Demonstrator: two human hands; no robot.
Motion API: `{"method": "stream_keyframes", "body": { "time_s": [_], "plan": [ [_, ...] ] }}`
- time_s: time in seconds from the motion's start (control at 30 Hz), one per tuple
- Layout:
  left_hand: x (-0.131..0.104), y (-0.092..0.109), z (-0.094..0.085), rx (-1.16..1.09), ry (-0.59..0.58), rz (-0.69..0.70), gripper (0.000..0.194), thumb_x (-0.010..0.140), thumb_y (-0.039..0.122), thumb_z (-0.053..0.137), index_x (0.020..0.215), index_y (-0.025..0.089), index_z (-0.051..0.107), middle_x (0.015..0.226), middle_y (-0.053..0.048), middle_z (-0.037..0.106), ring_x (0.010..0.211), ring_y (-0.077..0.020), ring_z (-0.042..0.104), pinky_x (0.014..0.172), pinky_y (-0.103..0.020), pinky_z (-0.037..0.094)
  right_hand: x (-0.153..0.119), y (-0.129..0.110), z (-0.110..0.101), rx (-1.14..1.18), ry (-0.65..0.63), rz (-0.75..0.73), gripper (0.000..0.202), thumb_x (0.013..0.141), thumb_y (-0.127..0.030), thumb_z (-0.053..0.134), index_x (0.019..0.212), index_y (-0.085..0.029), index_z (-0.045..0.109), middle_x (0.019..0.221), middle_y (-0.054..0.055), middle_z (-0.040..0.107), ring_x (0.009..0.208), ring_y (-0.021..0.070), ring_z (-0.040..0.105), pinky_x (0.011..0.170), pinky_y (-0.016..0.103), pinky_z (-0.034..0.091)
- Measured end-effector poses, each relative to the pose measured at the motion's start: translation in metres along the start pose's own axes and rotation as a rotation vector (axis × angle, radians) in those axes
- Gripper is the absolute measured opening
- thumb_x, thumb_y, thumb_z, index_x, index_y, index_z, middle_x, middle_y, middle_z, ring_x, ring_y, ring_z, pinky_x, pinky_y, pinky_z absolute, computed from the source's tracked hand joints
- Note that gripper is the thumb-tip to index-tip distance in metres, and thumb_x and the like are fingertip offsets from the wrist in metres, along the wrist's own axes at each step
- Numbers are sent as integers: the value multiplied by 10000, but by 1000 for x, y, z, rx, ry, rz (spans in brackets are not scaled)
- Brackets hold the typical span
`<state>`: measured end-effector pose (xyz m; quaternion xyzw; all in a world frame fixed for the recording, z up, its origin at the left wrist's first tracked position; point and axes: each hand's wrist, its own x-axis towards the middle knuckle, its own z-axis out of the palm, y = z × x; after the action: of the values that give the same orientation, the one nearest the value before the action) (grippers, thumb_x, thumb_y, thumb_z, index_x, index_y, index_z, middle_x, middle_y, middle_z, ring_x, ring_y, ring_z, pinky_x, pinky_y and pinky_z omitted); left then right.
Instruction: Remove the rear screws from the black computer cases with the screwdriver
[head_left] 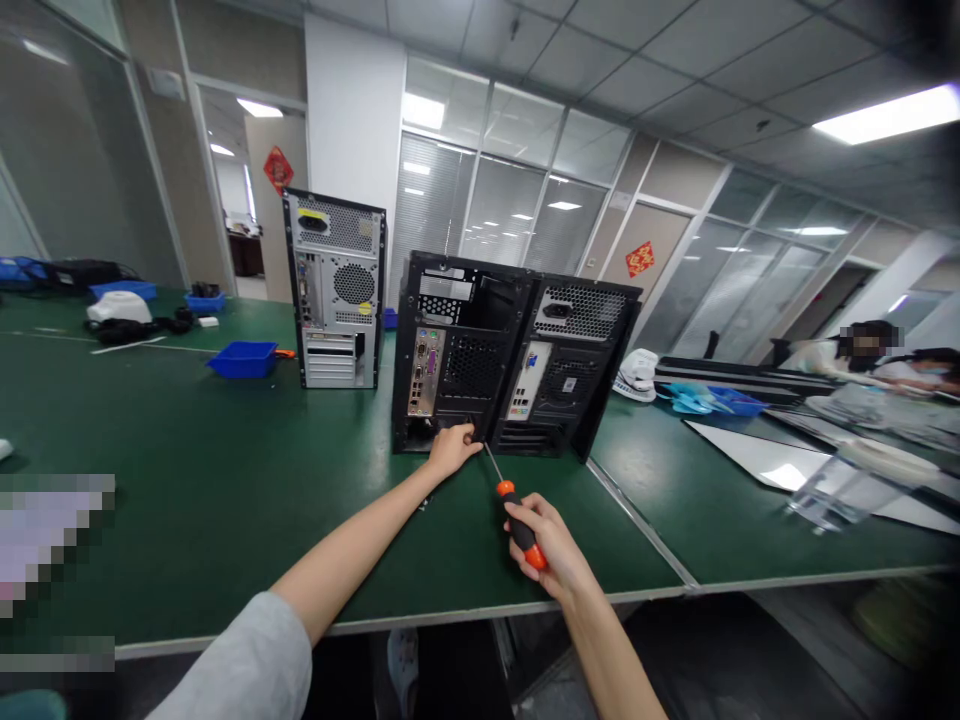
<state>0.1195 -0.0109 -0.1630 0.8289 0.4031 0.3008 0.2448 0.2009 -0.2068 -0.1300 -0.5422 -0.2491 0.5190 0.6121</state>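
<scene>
in the head view, read as a clock dial, the black computer tower with the open upper bay [466, 360] stands upright close to the hub, its rear panel facing the person. a second black computer tower [577, 375] stands just beside it at three o'clock, and a silver-backed computer tower [334, 290] stands apart between nine and ten. all three rest on the green tabletop [225, 450].

the right hand [547, 540], at five o'clock, has its fingers closed around the handle of the orange-and-black screwdriver [521, 535]. the shaft points toward eleven, its tip at the foot of the open-bay tower; whether it touches anything there i cannot tell. the left hand [450, 450], between six and seven, reaches to the lower rear of that same tower with its fingers bent; whether they pinch or merely steady something is hidden.

done well, i judge, this calls for keeping the shaft square to whatever the tip meets and pushing straight along it, since a lean would invite slipping. the left fingertips sit just beside the tip, so a slip could catch them; bracing the tower farther toward nine would be safer. light, even pressure should also keep the tower from sliding toward twelve.
</scene>
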Motion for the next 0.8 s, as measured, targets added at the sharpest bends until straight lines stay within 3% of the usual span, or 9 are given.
{"method": "stream_keyframes", "body": {
  "time_s": [0.37, 0.8],
  "plan": [
    [-1, 4, -1, 4, -1, -14, 101, 790, 279, 683, 776, 189, 638, 807, -11, 702, 775, -165, 653, 656, -212, 404, -1, 20, 19, 31, 21, -38, 626, 508, -494, 758, 766, -274, 232, 528, -120, 548, 270, 88, 415, 216, 161, 227],
    [-1, 5, -1, 1, 11, -12, 89, 785, 258, 686, 771, 185, 637, 799, -8, 699, 764, -161, 649, 644, -213, 388, -2, 29, 27, 172, 20, -23, 634, 480, -497, 806, 733, -257, 276, 547, -109, 555, 293, 65, 412, 247, 149, 211]
  ]
}}
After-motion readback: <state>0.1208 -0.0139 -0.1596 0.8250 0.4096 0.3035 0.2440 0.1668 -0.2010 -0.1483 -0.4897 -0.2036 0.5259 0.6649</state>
